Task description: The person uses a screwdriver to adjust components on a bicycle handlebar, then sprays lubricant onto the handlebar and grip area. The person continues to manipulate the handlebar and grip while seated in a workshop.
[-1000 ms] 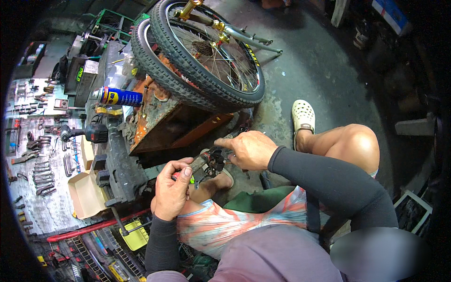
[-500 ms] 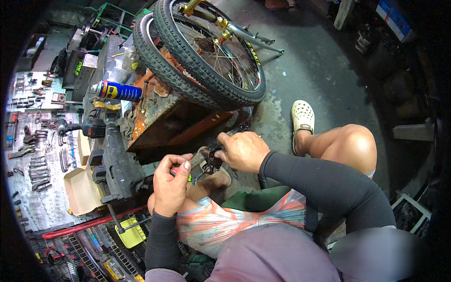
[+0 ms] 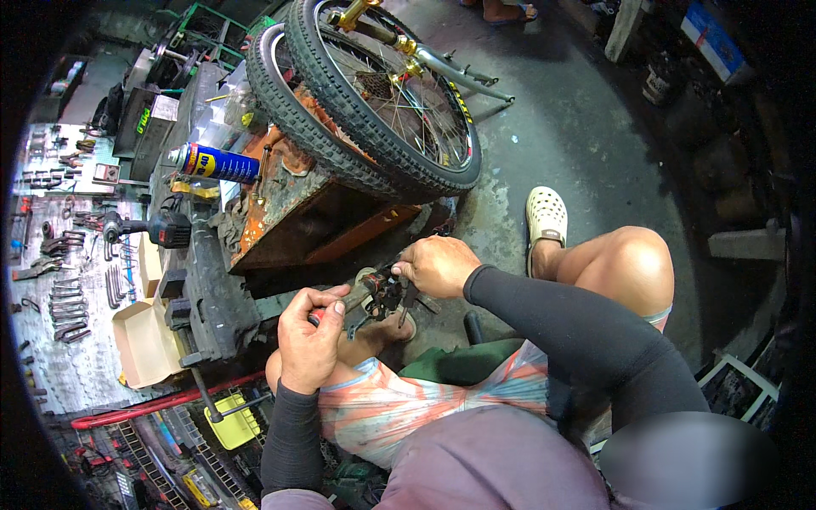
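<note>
Two hands meet at a dark metal part

The dark metal part [image 3: 384, 293] sits between the two hands, in front of the knees and just off the lower right corner of the orange box [image 3: 293, 223]. The left hand [image 3: 311, 340] is curled around a red handle [image 3: 316, 317], thumb laid along the top; most of the handle is hidden. The right hand [image 3: 440, 267] has thumb and fingers drawn together at the part's upper right edge; whether they clamp it or only touch it I cannot tell.

The part looks stiff and hard, likely light enough for one hand, and its smudged surface may be greasy and slippery. Small pieces seem to jut from it, so the thicker body would likely give a safer hold than those thin ends.

Nearby, bicycle wheels [image 3: 348, 106] lean over the orange box's upper edge, with a blue spray can [image 3: 225, 165] by its left edge. A cordless drill [image 3: 153, 229] lies at the left edge of the grey bench [image 3: 219, 297].
</note>
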`<move>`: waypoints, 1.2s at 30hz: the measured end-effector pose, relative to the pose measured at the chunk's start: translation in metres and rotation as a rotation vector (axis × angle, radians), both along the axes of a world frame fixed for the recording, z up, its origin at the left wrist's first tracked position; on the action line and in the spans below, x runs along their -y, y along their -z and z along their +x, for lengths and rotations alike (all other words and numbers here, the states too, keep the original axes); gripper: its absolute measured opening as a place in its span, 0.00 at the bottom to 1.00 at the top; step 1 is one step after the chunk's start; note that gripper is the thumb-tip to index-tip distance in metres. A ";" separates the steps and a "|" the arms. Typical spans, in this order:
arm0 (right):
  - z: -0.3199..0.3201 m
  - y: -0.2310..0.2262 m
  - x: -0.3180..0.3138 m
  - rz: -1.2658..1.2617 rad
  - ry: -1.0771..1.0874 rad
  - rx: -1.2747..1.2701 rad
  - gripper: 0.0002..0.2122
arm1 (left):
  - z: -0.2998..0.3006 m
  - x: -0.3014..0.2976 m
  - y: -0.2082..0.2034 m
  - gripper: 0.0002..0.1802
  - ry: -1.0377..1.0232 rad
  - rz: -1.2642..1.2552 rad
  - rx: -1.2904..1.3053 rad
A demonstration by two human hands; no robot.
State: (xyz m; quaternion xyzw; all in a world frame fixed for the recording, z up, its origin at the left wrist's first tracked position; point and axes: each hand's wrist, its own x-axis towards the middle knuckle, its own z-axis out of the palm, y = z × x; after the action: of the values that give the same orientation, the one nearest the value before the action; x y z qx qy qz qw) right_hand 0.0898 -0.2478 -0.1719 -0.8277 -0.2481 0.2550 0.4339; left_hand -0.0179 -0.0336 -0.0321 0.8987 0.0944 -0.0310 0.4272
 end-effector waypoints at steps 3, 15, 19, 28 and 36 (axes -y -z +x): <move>-0.009 0.007 -0.004 -0.061 -0.040 0.104 0.19 | -0.004 -0.009 0.002 0.08 -0.008 0.017 0.005; -0.023 -0.044 0.053 -0.230 -0.259 0.272 0.16 | -0.018 -0.059 0.014 0.06 -0.336 -0.194 -0.104; -0.023 -0.080 0.085 -0.247 -0.267 0.240 0.16 | -0.022 -0.078 0.020 0.04 -0.369 -0.231 -0.097; -0.006 -0.097 0.105 -0.204 -0.182 0.360 0.15 | -0.017 -0.090 0.023 0.04 -0.453 -0.314 -0.103; -0.005 -0.102 0.100 -0.162 -0.234 0.356 0.14 | -0.019 -0.080 0.021 0.03 -0.453 -0.300 -0.113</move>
State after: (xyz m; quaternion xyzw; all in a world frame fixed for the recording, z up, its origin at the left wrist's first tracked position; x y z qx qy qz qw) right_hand 0.0848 -0.3478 -0.0703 -0.8572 -0.3940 0.1727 0.2831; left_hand -0.0365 0.0464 -0.0535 0.7781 0.3110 0.0017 0.5457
